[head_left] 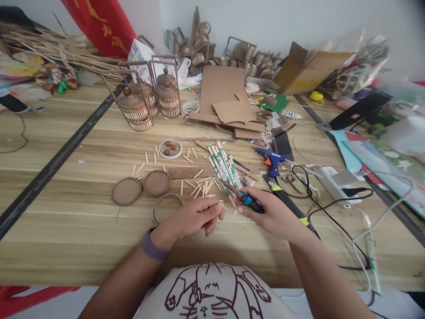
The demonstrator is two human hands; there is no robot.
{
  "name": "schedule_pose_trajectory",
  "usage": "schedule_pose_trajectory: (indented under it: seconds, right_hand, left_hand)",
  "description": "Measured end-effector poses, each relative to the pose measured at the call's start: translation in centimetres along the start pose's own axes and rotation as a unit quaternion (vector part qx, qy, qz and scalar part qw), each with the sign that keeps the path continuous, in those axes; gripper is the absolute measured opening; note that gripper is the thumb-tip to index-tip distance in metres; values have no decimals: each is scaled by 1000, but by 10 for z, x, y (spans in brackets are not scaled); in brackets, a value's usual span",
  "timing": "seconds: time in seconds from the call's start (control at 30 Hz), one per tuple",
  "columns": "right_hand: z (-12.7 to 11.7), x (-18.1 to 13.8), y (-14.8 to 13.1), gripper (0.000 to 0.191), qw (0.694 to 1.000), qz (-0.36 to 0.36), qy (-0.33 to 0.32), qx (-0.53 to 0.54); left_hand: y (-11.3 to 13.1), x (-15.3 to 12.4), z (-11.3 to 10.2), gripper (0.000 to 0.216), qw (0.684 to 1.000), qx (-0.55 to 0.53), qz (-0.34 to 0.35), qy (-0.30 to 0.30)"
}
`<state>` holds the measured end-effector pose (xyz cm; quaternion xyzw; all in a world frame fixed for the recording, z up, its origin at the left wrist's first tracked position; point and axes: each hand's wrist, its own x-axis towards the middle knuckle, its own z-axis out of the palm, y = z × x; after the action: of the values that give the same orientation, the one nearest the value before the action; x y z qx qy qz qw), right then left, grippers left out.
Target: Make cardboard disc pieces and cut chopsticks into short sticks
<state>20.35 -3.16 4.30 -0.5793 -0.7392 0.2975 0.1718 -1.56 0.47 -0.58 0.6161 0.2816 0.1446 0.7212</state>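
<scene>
My left hand hovers low over the wooden table, fingers curled in a pinch on a thin wooden stick. My right hand grips a small pair of cutters with blue and black handles, its jaws pointing left toward the stick. Just beyond both hands lie several short cut sticks and a bundle of wrapped chopsticks. Two round woven cardboard discs and an open ring lie left of my left hand.
A blue glue gun with black cable lies right of the bundle. Cardboard sheets, small woven lanterns in frames, a white lid holding brown beads and a cardboard box stand further back. Coloured paper lies at right.
</scene>
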Motion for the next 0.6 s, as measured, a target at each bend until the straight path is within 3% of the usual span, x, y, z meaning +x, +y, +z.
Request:
schedule_pose_trajectory:
  seconds: [0.1,0.2,0.27,0.4,0.6]
  right_hand:
    - [0,-2,-8,13,999,-8,32,-25]
    - [12,0,-17,12,995,-60,34,-71]
    - [22,2,-21,15,989,-90,29,-111]
    - [37,4,-21,27,984,-71,35,-158]
    - [40,3,-14,48,995,-29,6,-91]
  left_hand:
    - [-3,5,5,36,993,-86,-29,79]
    - [-6,8,11,23,982,-137,-70,114]
    - [-7,10,14,11,975,-168,-75,121]
    - [-8,11,20,19,968,-199,-73,135]
    - [-11,11,22,33,975,-177,-76,114]
